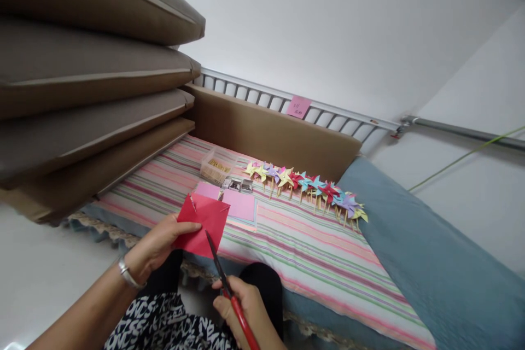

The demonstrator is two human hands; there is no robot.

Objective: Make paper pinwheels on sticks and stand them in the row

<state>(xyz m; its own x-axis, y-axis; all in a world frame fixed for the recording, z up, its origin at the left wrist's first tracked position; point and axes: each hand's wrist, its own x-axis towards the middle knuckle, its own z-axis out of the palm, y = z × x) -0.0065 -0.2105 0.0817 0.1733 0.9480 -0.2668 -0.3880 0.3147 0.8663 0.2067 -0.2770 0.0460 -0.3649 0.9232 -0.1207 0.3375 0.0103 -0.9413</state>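
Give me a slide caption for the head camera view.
Left hand holding a square red paper sheet, right hand red-handled scissors, with multicoloured paper pinwheels lying on striped cloth.

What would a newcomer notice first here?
Probably the bright red paper in the left hand, with the right hand holding scissors at its edge, low and left of centre. Next, the row of colourful pinwheels on the striped cloth, right of centre. The stacked cushions at upper left also stand out.
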